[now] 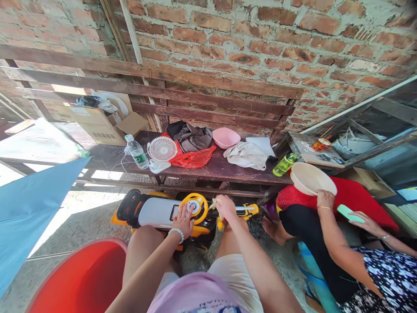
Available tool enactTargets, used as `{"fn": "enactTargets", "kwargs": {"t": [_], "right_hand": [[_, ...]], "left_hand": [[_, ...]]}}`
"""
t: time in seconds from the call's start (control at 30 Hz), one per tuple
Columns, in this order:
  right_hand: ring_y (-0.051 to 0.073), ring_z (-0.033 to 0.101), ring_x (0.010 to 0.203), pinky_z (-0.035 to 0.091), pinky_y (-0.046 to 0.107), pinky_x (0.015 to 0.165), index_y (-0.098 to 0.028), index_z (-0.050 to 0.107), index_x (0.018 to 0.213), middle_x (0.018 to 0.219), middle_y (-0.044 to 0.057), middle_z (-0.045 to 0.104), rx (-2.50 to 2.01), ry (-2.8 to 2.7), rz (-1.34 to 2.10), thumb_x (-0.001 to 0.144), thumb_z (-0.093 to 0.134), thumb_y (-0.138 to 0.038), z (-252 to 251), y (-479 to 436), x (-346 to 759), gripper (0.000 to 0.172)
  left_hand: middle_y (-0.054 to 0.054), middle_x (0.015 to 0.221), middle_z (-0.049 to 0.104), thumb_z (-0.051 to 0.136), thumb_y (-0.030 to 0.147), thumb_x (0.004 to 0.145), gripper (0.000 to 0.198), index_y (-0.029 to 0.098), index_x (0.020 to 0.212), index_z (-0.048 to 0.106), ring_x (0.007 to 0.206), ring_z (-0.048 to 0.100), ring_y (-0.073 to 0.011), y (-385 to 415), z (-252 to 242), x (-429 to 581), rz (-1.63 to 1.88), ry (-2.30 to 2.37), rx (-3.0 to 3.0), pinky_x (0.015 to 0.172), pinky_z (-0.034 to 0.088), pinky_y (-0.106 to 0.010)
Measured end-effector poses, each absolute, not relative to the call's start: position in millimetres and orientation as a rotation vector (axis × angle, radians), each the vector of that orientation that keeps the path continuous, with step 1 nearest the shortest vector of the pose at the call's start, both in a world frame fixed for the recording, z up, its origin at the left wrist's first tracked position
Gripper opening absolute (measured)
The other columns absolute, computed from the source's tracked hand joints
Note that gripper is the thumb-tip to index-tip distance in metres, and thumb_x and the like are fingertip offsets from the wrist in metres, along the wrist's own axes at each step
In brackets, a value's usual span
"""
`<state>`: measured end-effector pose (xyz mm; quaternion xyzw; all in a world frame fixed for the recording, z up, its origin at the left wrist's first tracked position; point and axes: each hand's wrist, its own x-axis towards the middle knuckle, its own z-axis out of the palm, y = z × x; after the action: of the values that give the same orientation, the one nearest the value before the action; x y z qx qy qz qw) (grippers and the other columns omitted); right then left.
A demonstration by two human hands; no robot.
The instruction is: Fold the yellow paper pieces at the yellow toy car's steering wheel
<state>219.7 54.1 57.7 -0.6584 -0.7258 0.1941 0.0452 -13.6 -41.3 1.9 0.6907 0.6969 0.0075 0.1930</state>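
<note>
The fingers point(184, 212) of the left hand point(181, 221) lie spread apart on the white panel of a yellow-and-black toy ride-on car point(159, 213), just beside its yellow steering wheel point(194, 208). A white beaded bracelet point(176, 234) circles that wrist. The right hand point(226, 208) has its fingers curled together on a small pale yellow object point(213, 203), mostly hidden in the grip and too unclear to identify.

The toy ride-on car sits on the concrete floor point(78, 226) in front of the person's bare knees point(143, 245), which hide its lower edge. Behind it stands a wooden counter point(211, 171) carrying a water bottle point(137, 152), a small white fan point(162, 149), a red plastic bag point(195, 158), dark clothes point(192, 137), a pink bowl point(226, 137), a white cloth bag point(246, 155) and a green bottle point(285, 164).

To the right, a seated co-worker's hand point(325, 200) touches a beige plastic basin point(312, 178), and their other hand point(366, 224) is just beside a green phone point(350, 213). A red bucket point(81, 278), cut off by the frame, sits at lower left.
</note>
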Motion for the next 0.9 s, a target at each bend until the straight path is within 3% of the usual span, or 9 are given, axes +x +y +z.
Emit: {"fn": "enactTargets", "kwargs": {"t": [0.1, 0.3, 0.43, 0.63, 0.77, 0.9], "right_hand": [[0.019, 0.067, 0.103, 0.047, 0.026, 0.085, -0.030, 0.069, 0.125, 0.117, 0.002, 0.074, -2.058, -2.043, 0.697, 0.099, 0.051, -0.029, 51.3, 64.4, 239.4, 0.032], [0.020, 0.065, 0.103, 0.042, 0.028, 0.092, -0.028, 0.070, 0.126, 0.119, 0.006, 0.071, -2.150, -2.175, 0.326, 0.099, 0.053, -0.026, 36.5, 44.6, 289.7, 0.032], [0.023, 0.063, 0.107, 0.043, 0.030, 0.092, -0.029, 0.070, 0.131, 0.124, 0.005, 0.072, -2.246, -2.066, 0.353, 0.101, 0.051, -0.030, 37.7, 34.2, 301.1, 0.035], [0.023, 0.059, 0.115, 0.041, 0.031, 0.101, -0.026, 0.068, 0.138, 0.136, 0.005, 0.069, -1.963, -2.150, 0.350, 0.108, 0.039, -0.031, 29.2, 25.6, 264.8, 0.042], [0.024, 0.056, 0.114, 0.038, 0.032, 0.103, -0.023, 0.070, 0.132, 0.125, 0.009, 0.071, -1.865, -2.352, 0.288, 0.109, 0.037, -0.031, 29.6, 26.7, 271.2, 0.041], [0.026, 0.054, 0.114, 0.040, 0.034, 0.098, -0.023, 0.074, 0.118, 0.119, 0.010, 0.071, -2.143, -2.339, 0.231, 0.109, 0.039, -0.035, 39.8, 37.4, 321.6, 0.038]], "left_hand": [[-0.012, 0.179, 0.009, 0.046, 0.027, 0.101, 0.072, 0.025, 0.169, 0.023, 0.164, 0.005, -0.0373, -41.0, 3.1, -12.6, 0.007, 1.950, 1.911, 0.121, 0.035, -0.064], [-0.010, 0.179, 0.008, 0.045, 0.031, 0.103, 0.072, 0.027, 0.169, 0.020, 0.164, 0.004, -0.0369, -39.5, 6.9, -12.8, -0.027, 1.934, 1.902, 0.122, 0.035, -0.063], [-0.012, 0.179, 0.008, 0.044, 0.028, 0.102, 0.071, 0.024, 0.169, 0.022, 0.164, 0.004, -0.0363, -39.4, 5.7, -13.3, -0.025, 1.936, 1.925, 0.121, 0.036, -0.064], [-0.012, 0.179, 0.010, 0.043, 0.027, 0.100, 0.071, 0.023, 0.168, 0.025, 0.164, 0.006, -0.0368, -40.1, -2.2, -15.2, 0.034, 1.943, 1.935, 0.120, 0.037, -0.064], [-0.010, 0.179, 0.011, 0.040, 0.027, 0.101, 0.069, 0.024, 0.168, 0.025, 0.165, 0.005, -0.0354, -40.6, -4.3, -16.4, 0.045, 1.956, 1.933, 0.119, 0.039, -0.064], [-0.010, 0.178, 0.014, 0.041, 0.028, 0.101, 0.069, 0.023, 0.168, 0.026, 0.164, 0.007, -0.0359, -40.3, -8.0, -16.4, 0.070, 1.965, 1.941, 0.120, 0.039, -0.062]]}}
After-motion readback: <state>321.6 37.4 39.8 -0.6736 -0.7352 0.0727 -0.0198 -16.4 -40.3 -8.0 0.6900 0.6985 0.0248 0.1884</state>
